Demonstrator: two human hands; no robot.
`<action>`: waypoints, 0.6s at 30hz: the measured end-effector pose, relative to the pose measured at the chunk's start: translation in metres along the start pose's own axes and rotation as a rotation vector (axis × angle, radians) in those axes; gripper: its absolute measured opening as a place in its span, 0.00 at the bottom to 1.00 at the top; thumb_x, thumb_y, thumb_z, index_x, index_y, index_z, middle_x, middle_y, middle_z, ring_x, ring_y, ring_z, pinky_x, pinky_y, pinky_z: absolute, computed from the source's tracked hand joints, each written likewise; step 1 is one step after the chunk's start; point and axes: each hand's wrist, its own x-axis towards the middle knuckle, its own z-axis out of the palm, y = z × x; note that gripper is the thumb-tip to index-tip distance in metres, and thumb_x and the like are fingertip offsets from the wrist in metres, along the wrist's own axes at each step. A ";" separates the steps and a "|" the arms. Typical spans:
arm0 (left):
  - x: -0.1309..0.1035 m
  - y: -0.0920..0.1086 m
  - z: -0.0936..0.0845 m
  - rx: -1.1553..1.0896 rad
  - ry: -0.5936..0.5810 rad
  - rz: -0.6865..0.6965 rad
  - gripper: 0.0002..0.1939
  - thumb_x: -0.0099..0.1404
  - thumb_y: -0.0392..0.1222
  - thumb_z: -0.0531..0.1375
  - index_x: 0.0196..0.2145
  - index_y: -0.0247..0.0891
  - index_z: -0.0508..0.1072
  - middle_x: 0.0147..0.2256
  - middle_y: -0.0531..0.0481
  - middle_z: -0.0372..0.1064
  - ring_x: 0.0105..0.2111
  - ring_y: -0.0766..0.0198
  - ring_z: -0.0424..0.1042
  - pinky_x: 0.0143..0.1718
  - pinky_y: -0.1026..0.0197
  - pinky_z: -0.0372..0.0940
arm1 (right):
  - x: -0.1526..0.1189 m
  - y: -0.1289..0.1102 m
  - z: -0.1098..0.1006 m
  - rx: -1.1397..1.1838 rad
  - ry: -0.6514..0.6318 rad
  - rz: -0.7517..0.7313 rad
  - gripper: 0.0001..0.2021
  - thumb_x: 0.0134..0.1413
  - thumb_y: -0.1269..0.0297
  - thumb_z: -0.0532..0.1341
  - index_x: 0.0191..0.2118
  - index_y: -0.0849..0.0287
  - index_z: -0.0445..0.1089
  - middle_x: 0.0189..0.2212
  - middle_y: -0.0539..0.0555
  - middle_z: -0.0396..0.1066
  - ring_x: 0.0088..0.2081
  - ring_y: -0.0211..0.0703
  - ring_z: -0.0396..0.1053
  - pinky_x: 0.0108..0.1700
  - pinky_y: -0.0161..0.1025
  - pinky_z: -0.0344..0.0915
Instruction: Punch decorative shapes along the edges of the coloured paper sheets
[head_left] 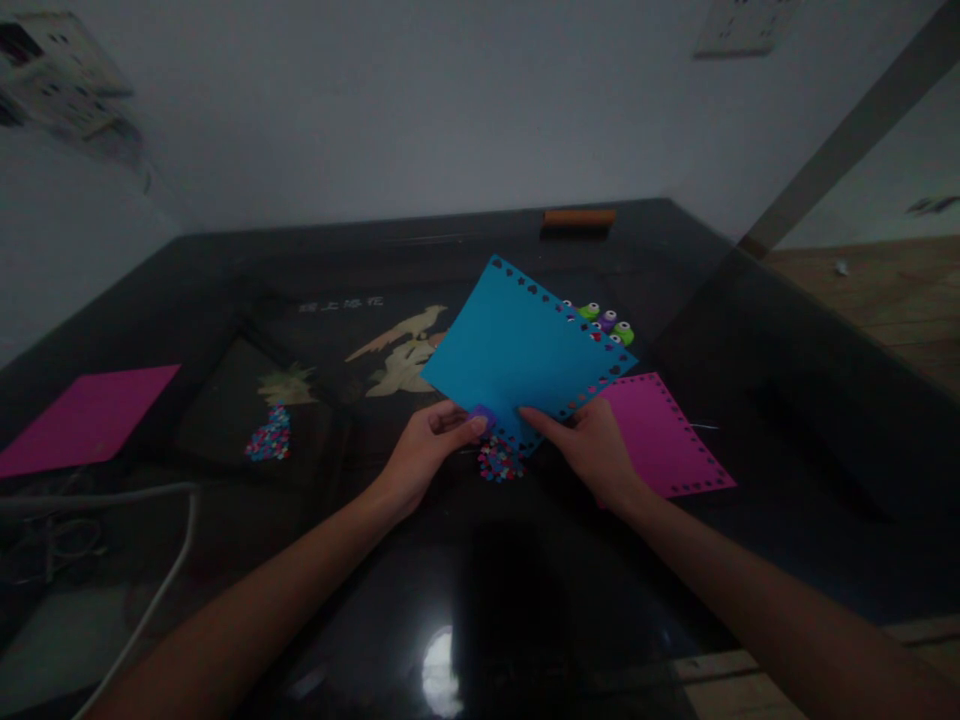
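Note:
My left hand (433, 440) is closed on a small purple craft punch (482, 415), its thumb pressing on it at the near left edge of a blue sheet of paper (517, 345). The sheet is held tilted above the table, with small shapes cut along its right and near edges. My right hand (596, 448) pinches the near right part of this sheet, thumb on top and fingers hidden beneath. Under the sheet's near corner lies a pile of punched-out paper bits (500, 462). A pink sheet with punched edges (660, 440) lies partly behind my right hand.
Several green and purple punches (609, 322) stand beyond the blue sheet. A brown roll (579, 218) lies at the back. To the left are another confetti pile (270, 437), a plain pink sheet (94, 415) and a white cable (176, 560). The dark tabletop (420, 610) is glossy.

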 end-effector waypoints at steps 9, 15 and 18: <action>0.000 -0.001 -0.001 0.017 -0.015 0.001 0.12 0.55 0.44 0.66 0.35 0.34 0.74 0.34 0.48 0.75 0.34 0.63 0.72 0.42 0.60 0.63 | -0.001 0.000 0.000 0.035 0.006 -0.010 0.04 0.50 0.62 0.63 0.33 0.54 0.72 0.36 0.51 0.77 0.38 0.45 0.73 0.42 0.44 0.68; -0.001 0.000 -0.001 -0.005 -0.023 0.009 0.10 0.55 0.42 0.65 0.34 0.35 0.74 0.33 0.49 0.75 0.34 0.64 0.71 0.41 0.61 0.63 | -0.001 0.001 0.000 0.006 -0.007 0.002 0.05 0.50 0.60 0.63 0.28 0.55 0.71 0.32 0.52 0.77 0.35 0.46 0.73 0.39 0.44 0.69; -0.001 -0.001 -0.001 -0.006 -0.027 0.008 0.10 0.56 0.42 0.65 0.35 0.35 0.74 0.33 0.49 0.75 0.34 0.64 0.71 0.42 0.61 0.63 | -0.001 0.003 0.000 0.017 -0.003 -0.007 0.05 0.50 0.60 0.63 0.28 0.55 0.71 0.31 0.52 0.77 0.36 0.47 0.73 0.39 0.44 0.69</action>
